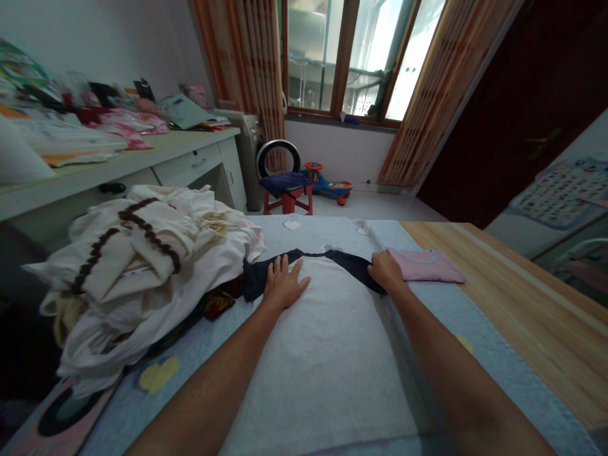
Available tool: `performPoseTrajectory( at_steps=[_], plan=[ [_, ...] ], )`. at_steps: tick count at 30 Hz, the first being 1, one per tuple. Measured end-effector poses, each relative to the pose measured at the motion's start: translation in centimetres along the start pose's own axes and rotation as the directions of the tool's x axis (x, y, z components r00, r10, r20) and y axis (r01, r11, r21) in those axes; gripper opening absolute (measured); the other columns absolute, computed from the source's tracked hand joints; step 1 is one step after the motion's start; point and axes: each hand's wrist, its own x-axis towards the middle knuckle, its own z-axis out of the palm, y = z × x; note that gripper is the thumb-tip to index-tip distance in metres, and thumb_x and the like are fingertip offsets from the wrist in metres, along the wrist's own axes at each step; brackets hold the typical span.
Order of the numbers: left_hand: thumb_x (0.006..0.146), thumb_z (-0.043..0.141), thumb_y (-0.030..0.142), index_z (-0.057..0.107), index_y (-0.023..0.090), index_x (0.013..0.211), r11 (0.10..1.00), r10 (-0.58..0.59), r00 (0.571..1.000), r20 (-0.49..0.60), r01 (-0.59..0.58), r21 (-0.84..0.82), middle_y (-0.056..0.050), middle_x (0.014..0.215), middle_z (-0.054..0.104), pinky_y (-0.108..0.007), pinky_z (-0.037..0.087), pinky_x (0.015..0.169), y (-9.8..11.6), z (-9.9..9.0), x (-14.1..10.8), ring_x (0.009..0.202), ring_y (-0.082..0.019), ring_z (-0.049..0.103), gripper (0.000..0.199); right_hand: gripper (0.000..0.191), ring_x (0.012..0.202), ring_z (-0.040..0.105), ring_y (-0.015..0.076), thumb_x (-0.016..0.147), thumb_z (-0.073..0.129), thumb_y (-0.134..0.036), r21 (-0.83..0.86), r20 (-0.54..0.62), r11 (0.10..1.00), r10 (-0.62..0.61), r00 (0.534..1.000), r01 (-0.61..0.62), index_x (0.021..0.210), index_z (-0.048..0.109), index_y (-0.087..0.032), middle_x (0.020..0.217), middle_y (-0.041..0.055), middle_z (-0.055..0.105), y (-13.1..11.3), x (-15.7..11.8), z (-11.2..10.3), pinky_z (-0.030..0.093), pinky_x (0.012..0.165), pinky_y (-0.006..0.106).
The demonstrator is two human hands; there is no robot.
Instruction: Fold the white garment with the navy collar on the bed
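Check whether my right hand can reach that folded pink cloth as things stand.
Probably yes: the right hand is right beside the folded pink cloth with nothing between, though it seems to hold the dark sleeve.

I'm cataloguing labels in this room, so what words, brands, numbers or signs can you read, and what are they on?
No text can be read.
Packages on the desk: any print is too blurred.
Hanging sheet at right: rows of marks, too small to make out.
Shirt: no lettering visible.
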Motion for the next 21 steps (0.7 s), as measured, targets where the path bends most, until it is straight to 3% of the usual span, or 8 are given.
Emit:
performPoseTrajectory(
  at_steps=[4, 8, 13, 18, 21],
  plan=[
    [0.094, 0.039, 0.063, 0.036, 0.031, 0.152, 1.0, 0.004, 1.0, -0.001, -0.004, -0.002, -0.013, 0.162, 0.029, -0.053, 0.018, 0.117, 0.0, -0.1, 0.0, 0.149, -0.038, 0.021, 0.066, 0.03, 0.103, 0.065, 0.0226, 0.091, 0.05, -0.023, 0.116, -0.046, 0.984, 0.14, 0.989, -0.134, 0.115, 0.066, -0.014, 0.11, 0.0137, 0.07, 0.1, -0.5, 0.7, 0.046, 0.082, 0.029],
    [0.094, 0.038, 0.064, 0.036, 0.032, 0.152, 1.0, 0.0, 1.0, 0.006, 0.0, 0.0, -0.011, 0.162, 0.028, -0.053, 0.017, 0.118, 0.0, 0.0, 0.0, 0.149, -0.038, 0.02, 0.067, 0.029, 0.103, 0.065, 0.0253, 0.088, 0.051, -0.02, 0.09, -0.051, 0.974, 0.215, 0.975, -0.21, 0.109, 0.07, -0.013, 0.11, 0.0166, 0.07, -0.2, -1.3, 1.6, 0.047, 0.082, 0.031],
    [0.094, 0.037, 0.063, 0.036, 0.031, 0.152, 1.0, 0.01, 1.0, -0.011, -0.01, 0.002, -0.012, 0.161, 0.03, -0.053, 0.018, 0.117, 0.0, 0.1, 0.0, 0.149, -0.038, 0.022, 0.067, 0.027, 0.108, 0.062, 0.0273, 0.089, 0.051, -0.022, 0.079, -0.151, 0.982, 0.179, 0.972, -0.169, 0.105, 0.072, -0.014, 0.11, 0.0168, 0.068, -0.5, -1.9, 1.6, 0.046, 0.087, 0.033],
    [0.094, 0.038, 0.064, 0.035, 0.032, 0.152, 1.0, 0.002, 1.0, -0.007, -0.002, 0.011, -0.011, 0.162, 0.028, -0.053, 0.017, 0.118, 0.0, 0.2, 0.1, 0.149, -0.037, 0.021, 0.067, 0.031, 0.099, 0.066, 0.0231, 0.096, 0.045, -0.027, 0.247, -0.154, 0.944, 0.263, 0.952, -0.221, 0.118, 0.064, -0.018, 0.108, 0.012, 0.07, -0.2, -1.6, 1.3, 0.045, 0.084, 0.031],
    [0.094, 0.038, 0.064, 0.036, 0.032, 0.152, 1.0, -0.001, 1.0, -0.01, 0.001, 0.01, -0.011, 0.162, 0.03, -0.053, 0.017, 0.117, -0.1, 0.3, 0.1, 0.149, -0.038, 0.022, 0.067, 0.032, 0.105, 0.064, 0.0223, 0.098, 0.043, -0.025, 0.256, -0.186, 0.951, 0.227, 0.956, -0.176, 0.124, 0.059, -0.017, 0.114, 0.0122, 0.069, 0.0, -1.4, 1.8, 0.045, 0.087, 0.029]
  ],
)
